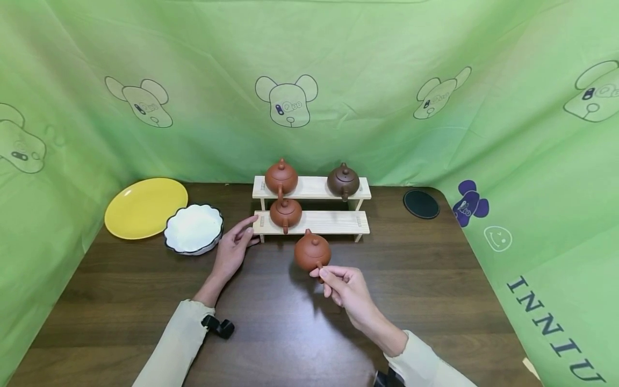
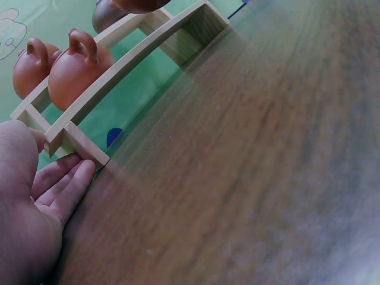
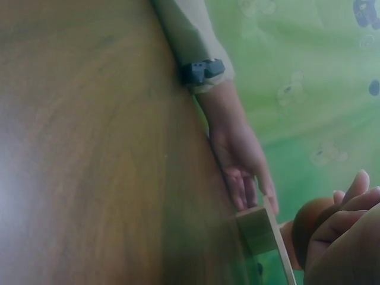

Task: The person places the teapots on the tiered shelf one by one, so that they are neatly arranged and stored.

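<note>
My right hand (image 1: pixel 345 293) pinches the handle of a reddish-brown clay teapot (image 1: pixel 312 252), held up in front of a two-tier wooden shelf (image 1: pixel 329 221). Its spout points toward the shelf. At the shelf's left end, my left hand (image 1: pixel 233 252) touches the lower tier with its fingers extended; the left wrist view shows those fingers (image 2: pixel 74 187) beside the leg. On the lower tier's left part stands another reddish teapot (image 1: pixel 286 213), handle facing me. The upper tier bears a reddish teapot (image 1: pixel 281 178) at left and a dark brown teapot (image 1: pixel 343 181) at right.
Left of the shelf are a yellow plate (image 1: pixel 145 209) and a white scalloped dish (image 1: pixel 194 229) with a dark rim. A round black coaster (image 1: pixel 421 204) lies at the right. Green printed cloth (image 1: pixel 358 123) hangs around the wooden table (image 1: pixel 271 333).
</note>
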Demonstrator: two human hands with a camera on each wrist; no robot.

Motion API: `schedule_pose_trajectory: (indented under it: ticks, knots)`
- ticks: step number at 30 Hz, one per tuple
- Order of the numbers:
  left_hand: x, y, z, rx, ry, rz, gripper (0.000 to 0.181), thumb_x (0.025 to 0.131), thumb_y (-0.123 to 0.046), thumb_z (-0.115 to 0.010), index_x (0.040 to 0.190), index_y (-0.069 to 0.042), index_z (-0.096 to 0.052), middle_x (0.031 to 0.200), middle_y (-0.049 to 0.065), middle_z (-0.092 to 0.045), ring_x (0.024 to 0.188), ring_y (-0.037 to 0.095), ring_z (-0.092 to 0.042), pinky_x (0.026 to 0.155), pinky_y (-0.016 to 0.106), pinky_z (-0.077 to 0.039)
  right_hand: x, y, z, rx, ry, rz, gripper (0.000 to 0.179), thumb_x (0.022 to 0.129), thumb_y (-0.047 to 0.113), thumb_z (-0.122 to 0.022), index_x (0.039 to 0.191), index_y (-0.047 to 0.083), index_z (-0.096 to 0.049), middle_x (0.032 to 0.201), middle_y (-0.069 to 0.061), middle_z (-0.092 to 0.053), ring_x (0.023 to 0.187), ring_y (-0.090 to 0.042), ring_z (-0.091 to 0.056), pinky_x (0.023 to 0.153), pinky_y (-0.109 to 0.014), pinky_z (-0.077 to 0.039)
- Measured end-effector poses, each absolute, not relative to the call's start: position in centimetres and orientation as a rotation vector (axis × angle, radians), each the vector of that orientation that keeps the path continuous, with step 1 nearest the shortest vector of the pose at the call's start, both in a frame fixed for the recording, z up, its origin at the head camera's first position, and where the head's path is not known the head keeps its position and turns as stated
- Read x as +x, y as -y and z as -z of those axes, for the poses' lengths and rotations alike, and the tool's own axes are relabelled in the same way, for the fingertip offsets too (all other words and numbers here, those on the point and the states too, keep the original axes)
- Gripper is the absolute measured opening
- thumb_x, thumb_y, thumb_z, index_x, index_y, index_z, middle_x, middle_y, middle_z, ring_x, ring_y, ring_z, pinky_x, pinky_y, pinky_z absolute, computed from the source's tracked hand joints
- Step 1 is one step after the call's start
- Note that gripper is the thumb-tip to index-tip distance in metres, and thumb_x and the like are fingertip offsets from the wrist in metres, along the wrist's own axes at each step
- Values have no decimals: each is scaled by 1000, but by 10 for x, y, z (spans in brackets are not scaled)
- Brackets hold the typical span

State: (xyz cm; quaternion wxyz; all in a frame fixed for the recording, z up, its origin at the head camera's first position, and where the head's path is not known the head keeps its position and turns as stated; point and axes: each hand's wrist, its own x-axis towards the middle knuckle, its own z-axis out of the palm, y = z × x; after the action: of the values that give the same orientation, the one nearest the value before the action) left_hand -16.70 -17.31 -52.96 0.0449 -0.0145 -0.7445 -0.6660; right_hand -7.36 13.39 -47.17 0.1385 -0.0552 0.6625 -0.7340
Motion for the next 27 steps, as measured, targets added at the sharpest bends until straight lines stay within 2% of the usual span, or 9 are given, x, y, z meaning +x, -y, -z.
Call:
schedule_pose_trajectory:
  ticks: [6, 8, 13, 15, 23, 27]
  knots:
    - [-167, 174, 530, -21, 2293, 2024, 38, 117, -10, -57, 154, -7, -66, 136, 28, -73, 112, 27, -79, 95, 27, -67, -79, -137, 472, -107, -1944, 2159, 33, 112, 10, -64, 120, -21, -72, 64, 9, -58, 50, 0, -37, 45, -13, -26]
    - [-167, 174, 530, -18, 2285, 2024, 38, 117, -9, -57, 154, -6, -66, 139, 28, -72, 111, 25, -80, 94, 26, -66, -81, -138, 473, -96, -1956, 2171, 33, 112, 10, -64, 120, -20, -73, 64, 8, -59, 49, -1, -37, 45, -13, -27]
    - [-167, 173, 529, -27, 2261, 2048, 38, 117, -7, -57, 154, -3, -65, 144, 27, -69, 104, 4, -77, 95, 25, -66, -88, -142, 477, -59, -1987, 2203, 31, 112, 10, -65, 120, -19, -74, 63, 7, -59, 48, -1, -37, 44, -13, -27]
    - [-167, 172, 528, -27, 2254, 2062, 39, 117, -7, -56, 154, -3, -65, 144, 27, -69, 103, 0, -76, 95, 26, -66, -91, -143, 478, -36, -1991, 2218, 31, 111, 10, -66, 120, -18, -74, 63, 6, -59, 48, -1, -37, 44, -14, -26]
    - [-167, 172, 528, -17, 2258, 2060, 39, 117, -8, -57, 155, -4, -65, 144, 27, -69, 105, 10, -79, 95, 25, -66, -101, -148, 482, 25, -1999, 2280, 29, 111, 8, -67, 121, -17, -75, 63, 5, -59, 48, -2, -37, 43, -14, -25]
    - [-167, 173, 529, -24, 2255, 2062, 39, 117, -7, -56, 155, -4, -64, 144, 28, -69, 104, 6, -78, 95, 26, -66, -105, -149, 483, 45, -2006, 2300, 28, 111, 8, -66, 121, -17, -75, 63, 5, -59, 48, -2, -37, 43, -15, -25]
